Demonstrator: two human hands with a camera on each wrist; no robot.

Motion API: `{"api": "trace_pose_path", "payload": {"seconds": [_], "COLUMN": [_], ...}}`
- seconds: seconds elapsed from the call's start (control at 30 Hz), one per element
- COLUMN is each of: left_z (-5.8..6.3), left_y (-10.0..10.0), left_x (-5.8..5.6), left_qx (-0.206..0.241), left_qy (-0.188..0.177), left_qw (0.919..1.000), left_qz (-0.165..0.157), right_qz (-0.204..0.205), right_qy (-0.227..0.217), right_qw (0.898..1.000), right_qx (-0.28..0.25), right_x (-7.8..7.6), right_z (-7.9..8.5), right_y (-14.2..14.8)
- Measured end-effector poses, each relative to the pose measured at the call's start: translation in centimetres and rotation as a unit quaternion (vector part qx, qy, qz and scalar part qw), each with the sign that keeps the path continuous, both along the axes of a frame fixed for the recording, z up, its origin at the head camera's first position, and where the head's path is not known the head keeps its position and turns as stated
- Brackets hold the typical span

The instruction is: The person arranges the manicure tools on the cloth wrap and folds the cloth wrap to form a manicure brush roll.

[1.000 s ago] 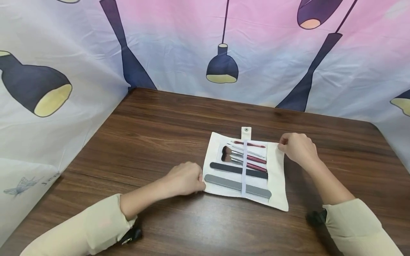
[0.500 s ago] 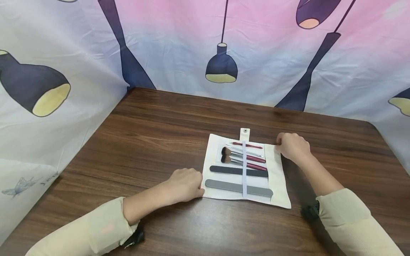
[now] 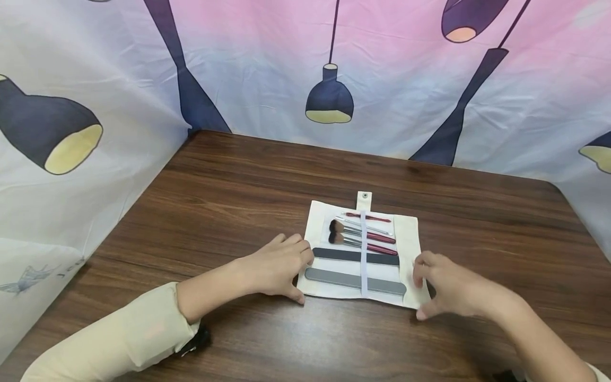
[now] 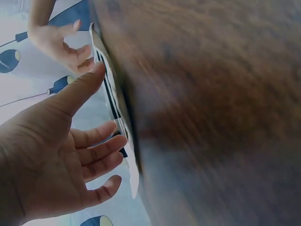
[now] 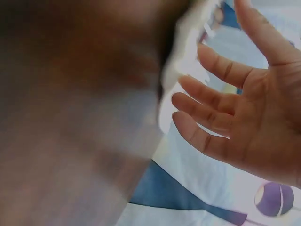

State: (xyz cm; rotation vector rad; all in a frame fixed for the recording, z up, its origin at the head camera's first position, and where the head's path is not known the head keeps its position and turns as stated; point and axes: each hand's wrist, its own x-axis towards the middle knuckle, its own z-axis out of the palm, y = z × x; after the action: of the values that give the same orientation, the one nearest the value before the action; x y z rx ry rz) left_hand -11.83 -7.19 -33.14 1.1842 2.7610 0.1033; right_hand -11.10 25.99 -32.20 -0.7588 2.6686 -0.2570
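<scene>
A white cloth roll-up pouch (image 3: 408, 233) lies unfolded on the table, its snap tab (image 3: 365, 200) pointing to the far side. Under its pale elastic band (image 3: 364, 265) are a grey nail file (image 3: 334, 277), a black nail file (image 3: 334, 254), two makeup brushes (image 3: 379, 239) with red handles, a thin silvery tool (image 3: 382, 231) and a slim red tool (image 3: 379, 218). My left hand (image 3: 277, 265), fingers spread, is at the pouch's left edge. At its near right corner is my right hand (image 3: 451, 286), thumb and fingers apart. Both wrist views show nothing held.
The dark wood table (image 3: 238, 191) extends around the pouch on all sides. A printed fabric hanging (image 3: 267, 69) with lamp pictures rises behind it and along the left.
My right hand has let go of the far right corner and come down to the near right one. My left hand's fingers have loosened and spread at the left edge.
</scene>
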Motion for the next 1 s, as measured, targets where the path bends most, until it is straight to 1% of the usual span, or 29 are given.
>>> {"api": "trace_pose_path", "payload": {"seconds": [0.03,0.13,0.27,0.33,0.43,0.5,0.6,0.67,0.73,0.77,0.83,0.87,0.93,1.0], "left_z": [-0.1,-0.3,-0.3,-0.2,-0.1,0.0,0.2,0.2,0.1,0.0,-0.1,-0.1,-0.1,0.0], "left_y": [0.0,0.0,0.1,0.1,0.0,-0.1,-0.4,-0.6,-0.6,-0.7,-0.6,-0.6,-0.4,-0.2], "left_x": [0.0,-0.1,-0.2,-0.2,-0.4,-0.7,-1.2,-1.6,-2.0,-2.2,-2.5,-2.6,-2.8,-3.1], "left_qx": [-0.001,-0.005,-0.008,-0.004,0.013,0.035,0.072,0.093,0.104,0.108,0.119,0.124,0.135,0.145], "left_qy": [0.0,0.001,-0.009,-0.023,-0.049,-0.073,-0.099,-0.103,-0.098,-0.091,-0.085,-0.083,-0.082,-0.086], "left_qw": [1.0,1.0,0.9999,0.9997,0.9987,0.9967,0.9925,0.9903,0.9897,0.9899,0.9892,0.9887,0.9865,0.9831], "left_qz": [-0.001,-0.001,0.004,0.008,0.01,0.011,0.006,-0.003,-0.011,-0.01,0.002,0.013,0.043,0.071], "right_qz": [0.004,0.026,0.046,0.05,0.05,0.046,0.041,0.035,0.026,0.02,0.006,-0.003,-0.018,-0.034], "right_qy": [0.006,0.054,0.102,0.101,0.088,0.081,0.09,0.103,0.112,0.114,0.116,0.114,0.106,0.087], "right_qw": [1.0,0.998,0.994,0.993,0.994,0.994,0.991,0.989,0.986,0.984,0.981,0.98,0.979,0.978], "right_qx": [0.001,-0.002,-0.021,-0.032,-0.049,-0.065,-0.088,-0.105,-0.124,-0.136,-0.156,-0.165,-0.174,-0.184], "right_x": [0.6,1.5,1.6,1.6,1.4,1.3,1.1,0.9,0.6,0.4,-0.1,-0.3,-1.0,-1.7], "right_z": [-0.3,-1.2,-1.6,-1.6,-1.4,-1.3,-1.2,-1.2,-1.2,-1.2,-1.3,-1.3,-1.3,-1.3], "right_y": [0.0,0.1,0.5,0.8,1.2,1.4,1.7,1.9,2.1,2.2,2.5,2.6,2.8,2.9]}}
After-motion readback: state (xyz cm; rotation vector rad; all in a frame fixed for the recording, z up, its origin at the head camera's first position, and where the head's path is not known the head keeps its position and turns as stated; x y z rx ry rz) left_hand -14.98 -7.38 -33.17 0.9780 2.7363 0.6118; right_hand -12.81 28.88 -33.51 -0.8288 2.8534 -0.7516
